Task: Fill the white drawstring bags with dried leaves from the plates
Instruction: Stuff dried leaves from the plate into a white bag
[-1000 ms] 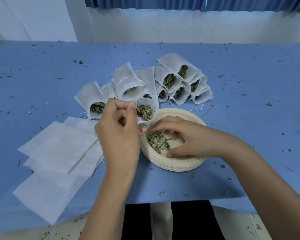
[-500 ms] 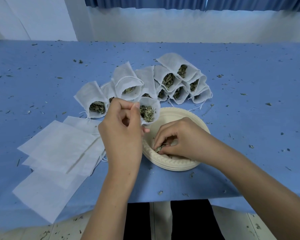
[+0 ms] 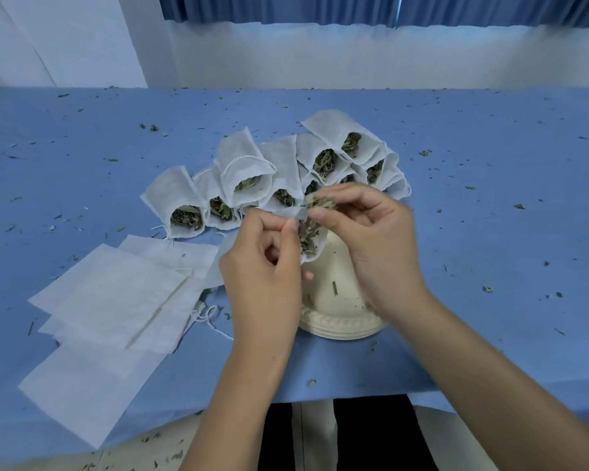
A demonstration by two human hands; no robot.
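- A small white drawstring bag of thin fabric (image 3: 315, 253) is held up in the middle of the scene, just above a stack of cream round paper plates (image 3: 340, 322) at the near edge of a blue-covered table (image 3: 490, 185).
- The left hand (image 3: 266, 266) pinches the bag's rim between thumb and forefinger, keeping the mouth open; green leaves show inside it.
- The right hand (image 3: 371, 243) has its fingers closed round a pinch of dried green leaves (image 3: 321, 202), poised at the bag's mouth.
- The top plate looks almost bare, with only a few scraps on it.
- Beyond the hands, a fanned row of filled white bags (image 3: 181, 195) lies with open mouths towards the person, leaves showing.
- To the near left, several flat empty white bags (image 3: 116, 294) lie overlapping.
- Leaf crumbs are scattered all over the table.
- Handling, as a judgement: the bag looks very light, soft and floppy, so its mouth will likely collapse unless held at the hemmed rim by the drawstring. That is the best place to grip.
- The leaves look brittle and nearly weightless. A loose pinch, released low inside the mouth, should limit crumbling and spills.
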